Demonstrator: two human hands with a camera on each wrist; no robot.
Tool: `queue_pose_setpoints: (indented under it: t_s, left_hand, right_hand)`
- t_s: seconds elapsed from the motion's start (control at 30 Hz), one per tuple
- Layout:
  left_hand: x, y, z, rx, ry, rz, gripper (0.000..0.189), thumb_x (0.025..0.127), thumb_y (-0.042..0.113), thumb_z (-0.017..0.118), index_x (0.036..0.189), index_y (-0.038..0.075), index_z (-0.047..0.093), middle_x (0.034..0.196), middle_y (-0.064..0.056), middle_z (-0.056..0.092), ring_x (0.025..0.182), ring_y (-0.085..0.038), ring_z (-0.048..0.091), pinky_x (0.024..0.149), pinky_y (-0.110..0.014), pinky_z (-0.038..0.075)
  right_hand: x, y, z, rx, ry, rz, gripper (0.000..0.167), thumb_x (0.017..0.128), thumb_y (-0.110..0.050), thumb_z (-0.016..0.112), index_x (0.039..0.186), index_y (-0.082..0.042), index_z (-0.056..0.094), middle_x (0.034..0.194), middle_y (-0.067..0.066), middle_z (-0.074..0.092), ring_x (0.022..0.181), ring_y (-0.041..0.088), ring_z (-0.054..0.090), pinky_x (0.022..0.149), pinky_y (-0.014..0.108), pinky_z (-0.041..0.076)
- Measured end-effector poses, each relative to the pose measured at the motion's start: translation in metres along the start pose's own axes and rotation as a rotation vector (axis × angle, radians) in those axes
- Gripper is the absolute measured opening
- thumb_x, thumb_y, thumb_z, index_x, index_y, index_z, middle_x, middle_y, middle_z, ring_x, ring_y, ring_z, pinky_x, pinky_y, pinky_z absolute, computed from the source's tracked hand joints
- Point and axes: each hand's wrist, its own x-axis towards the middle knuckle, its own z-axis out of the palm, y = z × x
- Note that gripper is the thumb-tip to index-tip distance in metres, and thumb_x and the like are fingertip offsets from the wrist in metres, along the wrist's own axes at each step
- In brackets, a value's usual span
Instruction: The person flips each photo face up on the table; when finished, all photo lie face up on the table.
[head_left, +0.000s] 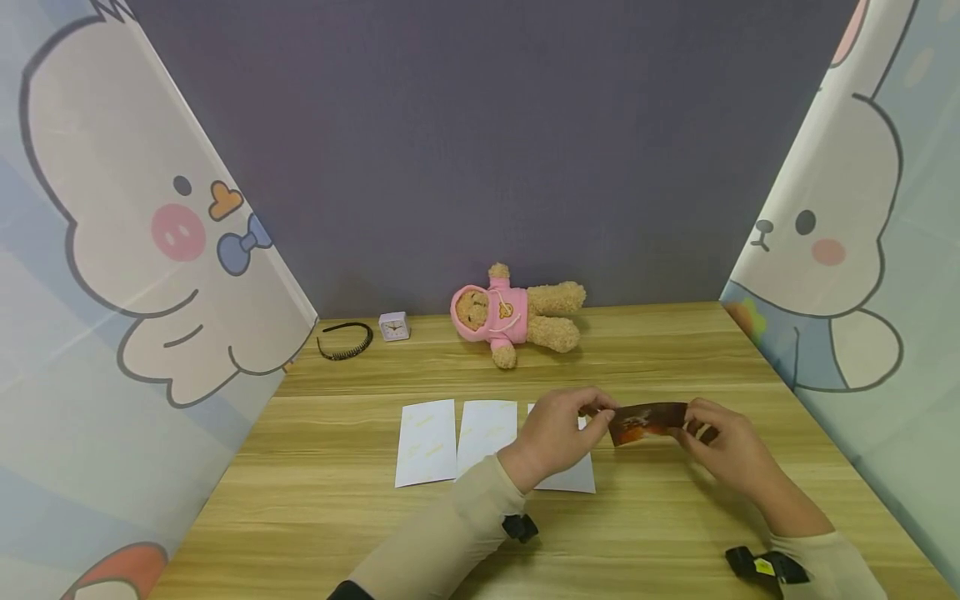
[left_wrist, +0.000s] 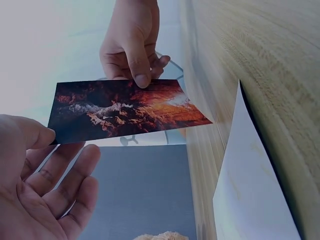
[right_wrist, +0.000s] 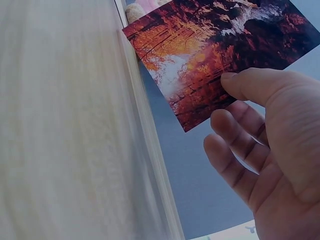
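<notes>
Between both hands, above the wooden table, is a glossy photo print [head_left: 647, 423] with a dark, orange-red scene of trees and water. My left hand [head_left: 558, 433] pinches its left end, thumb at the corner in the left wrist view. With thumb on the picture side and fingers beneath, my right hand [right_wrist: 280, 135] grips the opposite edge. Three white sheets lie in a row on the table: a left sheet [head_left: 426, 443], a middle sheet [head_left: 486, 429] and a right sheet [head_left: 573, 477], the last partly hidden behind my left hand. Faint yellow marks show on them.
A teddy bear in a pink hoodie [head_left: 510, 315] lies on its back along the table's far side. Left of it stand a small pale clock [head_left: 394, 327] and a black headband [head_left: 360, 348]. A dark wall [head_left: 480, 150] rises behind the table [head_left: 315, 517], with cartoon panels on both sides.
</notes>
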Motion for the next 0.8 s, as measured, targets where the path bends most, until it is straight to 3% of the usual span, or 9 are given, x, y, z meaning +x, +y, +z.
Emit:
queue_pose_setpoints:
  t_s: [0.2, 0.53, 0.8]
  left_hand:
    - [0.0000, -0.0009, -0.0005, -0.010, 0.015, -0.014, 0.016, 0.107, 0.027, 0.063, 0.118, 0.022, 0.073, 0.102, 0.016, 0.073, 0.091, 0.009, 0.062, 0.084, -0.014, 0.052]
    - [0.0004, -0.0043, 0.0021, -0.036, 0.002, -0.034, 0.017, 0.106, 0.027, 0.066, 0.117, 0.017, 0.073, 0.108, 0.009, 0.074, 0.090, 0.006, 0.065, 0.082, -0.021, 0.056]
    - [-0.0005, -0.0049, 0.0038, -0.052, -0.028, -0.055, 0.011, 0.106, 0.027, 0.065, 0.111, 0.019, 0.071, 0.107, 0.010, 0.074, 0.089, 0.006, 0.066, 0.079, -0.015, 0.053]
  right_hand:
    - [0.0002, 0.0000, -0.0004, -0.002, 0.011, 0.030, 0.032, 0.085, 0.010, 0.081, 0.090, -0.020, 0.071, 0.092, -0.009, 0.064, 0.075, 0.002, 0.060, 0.059, 0.019, 0.052]
    - [-0.0001, 0.0000, 0.0000, 0.038, 0.024, 0.044, 0.024, 0.090, 0.005, 0.079, 0.092, -0.019, 0.073, 0.091, -0.010, 0.064, 0.077, 0.003, 0.059, 0.061, 0.017, 0.049]
    - [-0.0002, -0.0020, -0.0008, 0.030, 0.032, 0.059, 0.024, 0.091, 0.004, 0.079, 0.092, -0.020, 0.073, 0.092, -0.011, 0.065, 0.076, 0.004, 0.060, 0.062, 0.018, 0.049]
